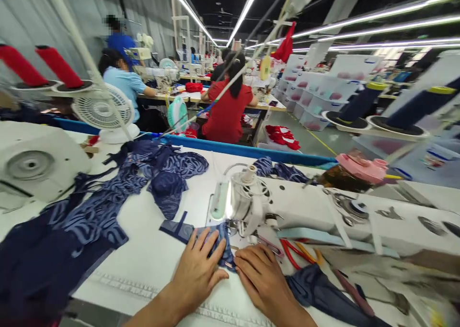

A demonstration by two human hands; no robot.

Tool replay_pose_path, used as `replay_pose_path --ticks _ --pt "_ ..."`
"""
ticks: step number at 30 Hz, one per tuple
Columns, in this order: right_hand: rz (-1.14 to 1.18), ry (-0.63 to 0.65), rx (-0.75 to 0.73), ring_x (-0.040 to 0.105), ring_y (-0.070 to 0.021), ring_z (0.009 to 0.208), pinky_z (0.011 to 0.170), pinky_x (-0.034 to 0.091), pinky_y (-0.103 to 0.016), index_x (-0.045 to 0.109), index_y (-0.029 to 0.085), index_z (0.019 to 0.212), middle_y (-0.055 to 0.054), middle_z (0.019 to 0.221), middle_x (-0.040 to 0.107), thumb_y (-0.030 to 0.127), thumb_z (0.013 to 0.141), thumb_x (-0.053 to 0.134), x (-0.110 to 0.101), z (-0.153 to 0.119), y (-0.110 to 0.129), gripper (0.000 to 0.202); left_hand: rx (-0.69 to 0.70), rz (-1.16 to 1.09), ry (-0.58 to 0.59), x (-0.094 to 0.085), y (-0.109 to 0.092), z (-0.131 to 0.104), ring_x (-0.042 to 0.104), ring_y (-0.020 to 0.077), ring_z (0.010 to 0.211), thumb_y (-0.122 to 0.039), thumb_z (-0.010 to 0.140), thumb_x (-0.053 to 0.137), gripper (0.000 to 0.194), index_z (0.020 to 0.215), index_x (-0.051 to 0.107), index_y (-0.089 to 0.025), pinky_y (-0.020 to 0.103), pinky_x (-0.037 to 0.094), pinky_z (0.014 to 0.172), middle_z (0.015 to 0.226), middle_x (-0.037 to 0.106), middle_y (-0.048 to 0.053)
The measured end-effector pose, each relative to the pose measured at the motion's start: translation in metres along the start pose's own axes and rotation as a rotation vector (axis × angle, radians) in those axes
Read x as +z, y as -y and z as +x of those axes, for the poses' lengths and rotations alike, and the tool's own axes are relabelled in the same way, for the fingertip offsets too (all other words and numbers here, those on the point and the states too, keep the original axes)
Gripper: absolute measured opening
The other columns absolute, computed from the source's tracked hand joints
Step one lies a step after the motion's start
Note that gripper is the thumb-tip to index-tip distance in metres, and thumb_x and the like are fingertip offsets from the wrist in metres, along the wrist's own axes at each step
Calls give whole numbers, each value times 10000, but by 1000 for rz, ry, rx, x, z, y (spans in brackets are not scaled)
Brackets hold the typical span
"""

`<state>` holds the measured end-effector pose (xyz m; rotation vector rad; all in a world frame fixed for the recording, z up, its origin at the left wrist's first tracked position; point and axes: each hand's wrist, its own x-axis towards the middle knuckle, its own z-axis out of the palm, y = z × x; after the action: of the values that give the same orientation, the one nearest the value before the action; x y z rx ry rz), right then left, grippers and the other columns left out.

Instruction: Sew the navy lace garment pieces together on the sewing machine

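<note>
One navy, wave-patterned cloth piece (227, 256) lies by the white metal sewing machine (300, 205). My left grip (199, 265) spreads over it, seemingly keeping it flat; my right grip (261, 273) meets its edge, fingers together, any pinch hidden.

"What is that fabric piece (227, 256) looking like?"
"I'm touching matt cloth on a smooth tabletop (140, 221)."
"And how is the sewing machine (305, 209) appearing?"
"I'm seeing smooth painted housing with shiny metal fittings (354, 207), plus a glossy plastic bottle (361, 165) and matt, wound thread cones (59, 67)."
</note>
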<state>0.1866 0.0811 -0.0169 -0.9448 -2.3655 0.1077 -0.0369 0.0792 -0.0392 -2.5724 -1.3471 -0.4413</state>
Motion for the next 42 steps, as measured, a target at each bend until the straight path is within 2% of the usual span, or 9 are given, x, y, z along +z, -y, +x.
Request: replay_pose_path --ticks 8,12,18,21,25,30,34,38,42 --pt "-195 -80 -199 641 -248 919 856 446 -415 658 204 1085 -67 1034 690 140 938 482 0 2 -14 238 -349 82 -61 -28 50 -46 610 302 1058 -431 954 531 428 1315 572 -204 441 486 851 1238 643 138" --pt "-197 -113 -247 650 -248 895 791 472 -388 644 214 1120 -75 1026 692 137 940 473 -8 13 -4 260 -682 -136 -58 -50 93 -19 636 240 938 -388 984 417 304 1018 664 -213 370 476 844 983 676 79" --pt "70 -113 -251 581 -167 665 589 441 -285 608 202 987 -42 826 657 50 914 458 11 44 40 225 -1057 -237 -68 -53 169 22 655 295 809 -381 853 562 337 1052 599 -111 344 448 676 890 663 148" --pt "240 -34 -217 603 -161 721 622 468 -260 605 207 1010 -46 868 648 83 933 452 24 69 57 211 -1020 -424 -48 -65 200 20 626 223 727 -293 802 554 134 837 616 -180 292 408 656 750 654 52" --pt "298 30 98 632 -153 758 668 501 -240 619 209 933 -30 873 643 117 941 435 50 127 53 206 -891 -666 -96 -97 225 6 553 162 696 -410 821 473 235 827 565 -193 248 387 641 733 601 -8" --pt "150 -2 371 618 -245 1077 834 505 -332 573 134 1229 -138 1223 603 81 930 485 106 209 27 315 -808 -837 -94 -126 236 -17 517 158 711 -563 758 519 393 854 568 -185 251 385 680 722 565 -24" --pt "109 94 451 659 -199 811 697 509 -298 638 140 1090 -41 906 681 197 866 701 133 249 26 240 -789 -878 -107 -137 245 -23 532 175 749 -598 732 590 443 897 591 -187 267 394 714 763 595 -11" --pt "71 47 423 636 -173 798 674 456 -257 673 178 965 -38 895 671 168 940 582 116 256 48 95 -757 -889 -184 -155 256 -18 519 172 768 -603 756 595 452 936 588 -189 258 406 717 804 594 -9" --pt "64 -43 284 619 -172 879 683 427 -254 641 224 1131 -59 1054 640 203 1022 425 66 204 79 243 -719 -879 -282 -169 252 -27 502 156 820 -545 848 528 383 1036 561 -213 236 409 757 887 571 -24"
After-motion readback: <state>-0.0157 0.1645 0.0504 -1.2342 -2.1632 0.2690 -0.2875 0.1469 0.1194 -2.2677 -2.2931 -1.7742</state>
